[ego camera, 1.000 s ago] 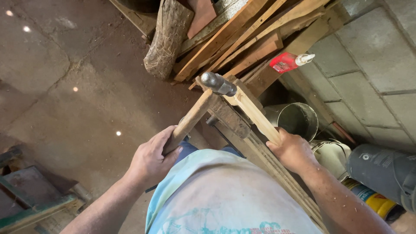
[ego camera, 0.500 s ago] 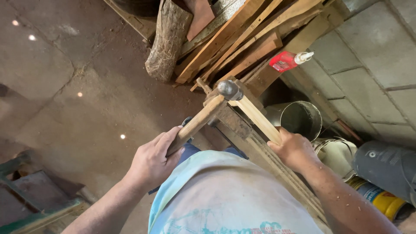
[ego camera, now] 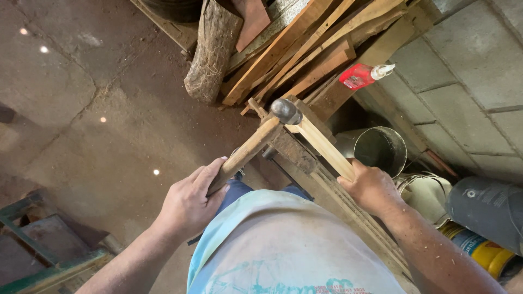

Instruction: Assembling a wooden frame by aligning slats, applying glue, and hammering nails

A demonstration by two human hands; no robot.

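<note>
My left hand (ego camera: 190, 201) grips the wooden handle of a hammer (ego camera: 256, 144). Its round metal head (ego camera: 286, 110) rests against the far end of a pale wooden strip (ego camera: 321, 147). My right hand (ego camera: 370, 188) holds the near end of that strip, which lies along a darker, rough wooden frame (ego camera: 297, 155) that runs down toward my body. My light blue shirt fills the bottom of the view and hides the frame's near end.
Planks and offcuts (ego camera: 305, 49) and a short log (ego camera: 212, 51) lie piled at the top. A red glue bottle (ego camera: 362, 75) sits on them. Metal cans (ego camera: 381, 149) and a grey container (ego camera: 485, 209) stand by the block wall on the right. A green metal frame (ego camera: 32, 250) is at lower left.
The hammer head has travelled along the strip, away from my body, to its far end. My right hand has kept its grip on the strip.
</note>
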